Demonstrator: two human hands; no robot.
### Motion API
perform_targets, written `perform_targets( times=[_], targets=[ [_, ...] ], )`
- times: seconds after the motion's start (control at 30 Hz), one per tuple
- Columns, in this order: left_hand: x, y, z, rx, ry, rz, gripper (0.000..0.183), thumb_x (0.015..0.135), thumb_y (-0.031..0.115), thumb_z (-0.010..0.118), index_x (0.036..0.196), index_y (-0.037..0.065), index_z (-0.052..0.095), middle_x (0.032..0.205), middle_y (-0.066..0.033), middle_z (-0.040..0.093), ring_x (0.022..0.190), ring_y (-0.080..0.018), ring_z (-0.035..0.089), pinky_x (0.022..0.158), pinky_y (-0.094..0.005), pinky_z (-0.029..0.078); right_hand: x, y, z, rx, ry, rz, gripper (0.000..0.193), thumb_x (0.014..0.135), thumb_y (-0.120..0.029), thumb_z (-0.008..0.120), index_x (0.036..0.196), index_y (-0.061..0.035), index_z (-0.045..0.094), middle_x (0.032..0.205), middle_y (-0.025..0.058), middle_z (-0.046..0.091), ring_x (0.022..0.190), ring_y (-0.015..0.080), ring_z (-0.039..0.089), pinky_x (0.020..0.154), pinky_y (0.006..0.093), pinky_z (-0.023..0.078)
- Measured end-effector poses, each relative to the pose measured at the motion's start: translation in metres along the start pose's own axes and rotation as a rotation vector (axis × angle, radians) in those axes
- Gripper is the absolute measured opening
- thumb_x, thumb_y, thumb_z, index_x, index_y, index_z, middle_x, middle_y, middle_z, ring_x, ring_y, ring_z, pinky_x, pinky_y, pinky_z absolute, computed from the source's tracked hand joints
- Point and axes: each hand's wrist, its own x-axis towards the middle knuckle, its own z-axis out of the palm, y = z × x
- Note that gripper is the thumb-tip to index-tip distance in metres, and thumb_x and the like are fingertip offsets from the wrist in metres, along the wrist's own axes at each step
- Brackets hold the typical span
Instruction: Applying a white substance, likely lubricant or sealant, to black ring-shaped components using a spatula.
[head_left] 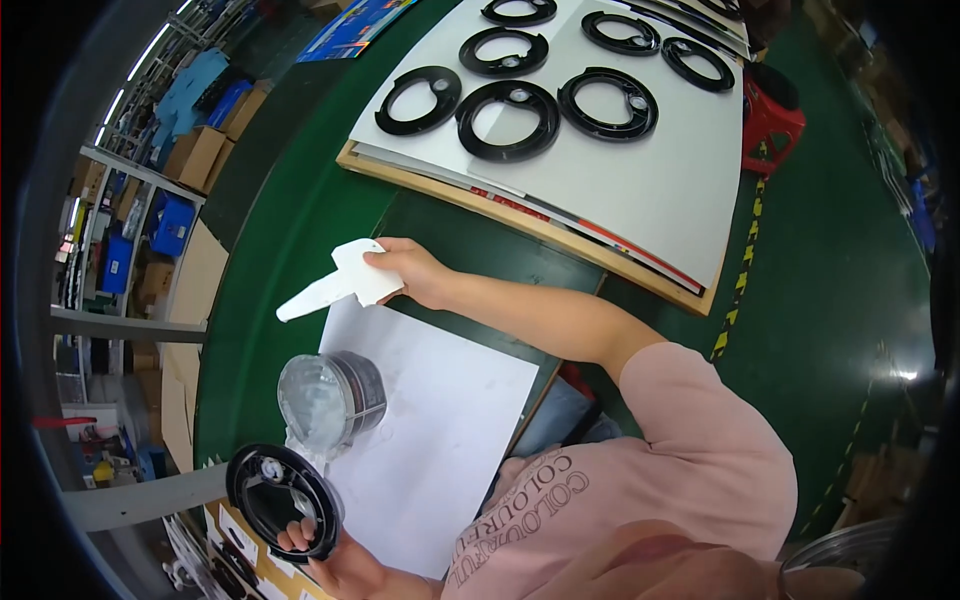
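My right hand [420, 275], at the upper middle, grips a flat white spatula [362, 275] by its wide end. Its narrow blade points left, over the green tabletop. At the lower left, my left hand [345, 567] holds a black plastic ring [258, 456] up on edge, with fingertips reaching through its opening. A small pale round part shows on the ring's inner side. Between the two hands stands a clear tub [368, 390] with whitish contents, on the edge of a white sheet [445, 400]. Whitish smears cling beside the tub's base, near the ring.
Several similar black rings [510, 150] lie on a white board stack [660, 190] with a wooden edge, at the upper right. A red stool [775, 125] stands beyond it. Shelving [140, 325] with boxes and blue bins lines the left.
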Motion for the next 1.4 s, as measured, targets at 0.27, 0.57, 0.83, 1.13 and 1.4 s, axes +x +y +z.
perform_targets(
  times=[0.27,0.57,0.83,1.13,1.4],
  targets=[
    [0.013,-0.015,0.005,0.136,0.008,0.041,0.044,0.065,-0.010,0.051,0.103,0.005,0.035,0.092,-0.0064,0.039,0.098,-0.0201,0.042,0.101,-0.0372,0.027,0.000,-0.004,0.001,0.082,0.035,0.043,0.032,0.085,-0.019,0.049,0.111,-0.0015,0.048,0.097,0.0113,0.058,0.081,0.0199,0.060,0.058,0.0312,0.053],
    [0.074,-0.005,-0.003,0.183,-1.200,-0.339,0.037,0.065,-0.008,0.054,0.098,0.007,0.044,0.093,-0.0059,0.045,0.096,-0.0220,0.043,0.091,-0.0352,0.031,-0.005,-0.003,0.005,-0.014,-0.009,0.076,0.033,0.084,-0.021,0.053,0.112,-0.0041,0.048,0.098,0.0074,0.057,0.083,0.0155,0.058,0.060,0.0289,0.050],
    [0.002,-0.012,0.004,0.285,0.096,0.156,0.042,0.060,-0.007,0.054,0.098,0.004,0.038,0.089,-0.0059,0.038,0.093,-0.0189,0.042,0.101,-0.0367,0.026,-0.001,-0.001,0.005,-0.067,0.052,0.064,0.033,0.083,-0.017,0.053,0.112,-0.0017,0.049,0.095,0.0095,0.059,0.078,0.0170,0.060,0.058,0.0289,0.051],
    [-0.024,0.002,-0.006,0.091,0.129,0.177,0.039,0.062,-0.007,0.052,0.097,0.005,0.040,0.088,-0.0057,0.040,0.092,-0.0203,0.042,0.095,-0.0351,0.028,0.000,0.005,0.002,-0.111,0.048,0.049,0.034,0.084,-0.020,0.054,0.113,-0.0036,0.048,0.095,0.0081,0.060,0.078,0.0156,0.060,0.059,0.0280,0.050],
    [-0.040,0.014,-0.019,-0.201,0.112,0.206,0.033,0.065,-0.009,0.050,0.092,0.008,0.042,0.088,-0.0048,0.041,0.089,-0.0209,0.041,0.087,-0.0338,0.032,-0.002,0.012,-0.001,-0.158,0.044,0.016,0.033,0.083,-0.019,0.054,0.111,-0.0023,0.050,0.096,0.0098,0.060,0.080,0.0182,0.061,0.060,0.0300,0.052]
  ],
)
